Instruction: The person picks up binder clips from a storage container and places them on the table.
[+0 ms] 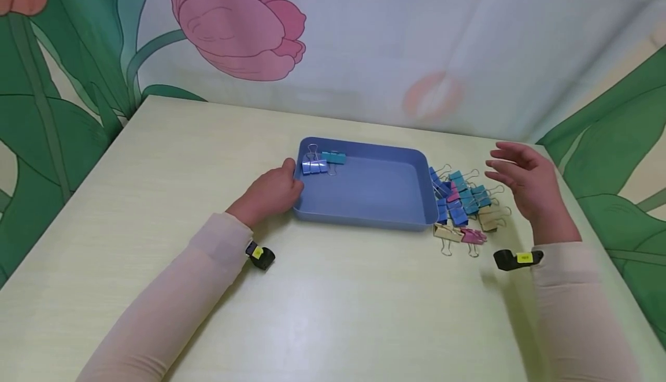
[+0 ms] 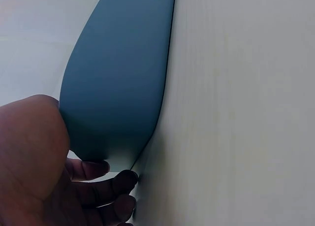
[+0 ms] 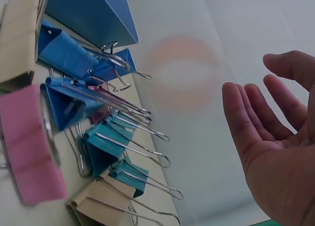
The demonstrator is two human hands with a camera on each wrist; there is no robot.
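My left hand holds the left end of a shallow blue tray. In the left wrist view, its fingers curl against the tray's outer wall, low by the table. Inside the tray, at the far left, lie a shiny blue-violet binder clip and a teal binder clip. Right of the tray is a pile of binder clips in blue, teal, pink and beige, including a beige clip and a pink clip. Raised beside the pile, my right hand has loosely bent fingers with nothing between them.
A pale wooden table bears everything. Behind it hangs a white cloth printed with tulips and leaves. Many clips in the pile have wire handles standing up, such as those on a teal clip.
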